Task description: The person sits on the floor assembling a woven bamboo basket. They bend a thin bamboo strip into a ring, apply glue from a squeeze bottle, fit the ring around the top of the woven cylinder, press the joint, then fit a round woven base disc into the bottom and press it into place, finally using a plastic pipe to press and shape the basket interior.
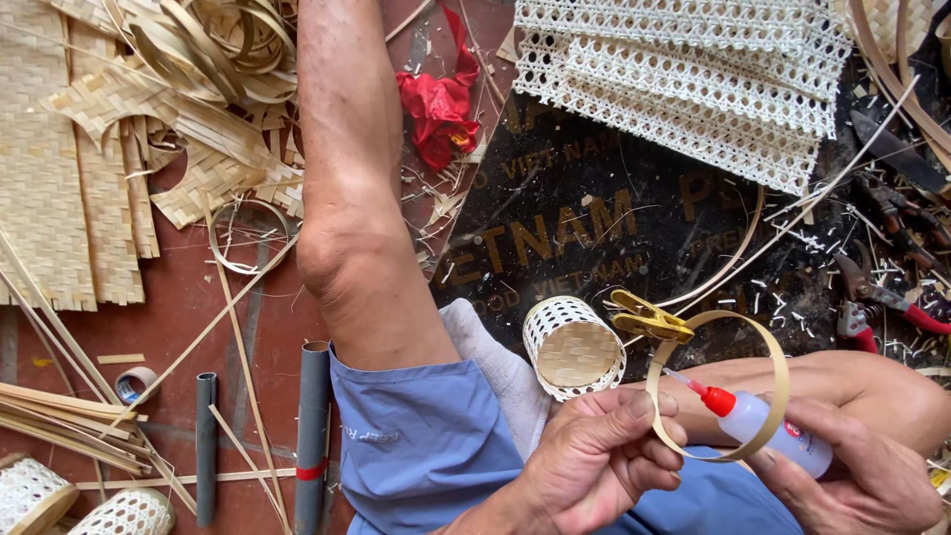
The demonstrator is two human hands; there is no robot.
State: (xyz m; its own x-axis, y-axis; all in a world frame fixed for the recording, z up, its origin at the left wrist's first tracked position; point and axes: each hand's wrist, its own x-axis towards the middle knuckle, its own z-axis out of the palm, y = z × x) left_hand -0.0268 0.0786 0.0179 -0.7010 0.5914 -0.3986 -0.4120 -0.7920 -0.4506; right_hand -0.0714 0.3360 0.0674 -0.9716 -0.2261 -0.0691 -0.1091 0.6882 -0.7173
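Left hand [594, 461] pinches thin pale bamboo hoop [778, 381], clipped by yellow clothespin [649, 319]. Right hand [862, 476] clamped on small clear red-tipped glue bottle [768, 421], nozzle inside hoop. Small white woven basket [573, 347] beside knee.

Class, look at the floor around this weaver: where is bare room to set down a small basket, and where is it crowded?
Barest: the red floor between the woven mats, the bent knee and the grey pipes. The dark sheet below the cane webbing holds only scraps. Crowded: pliers at right, strips at top left.
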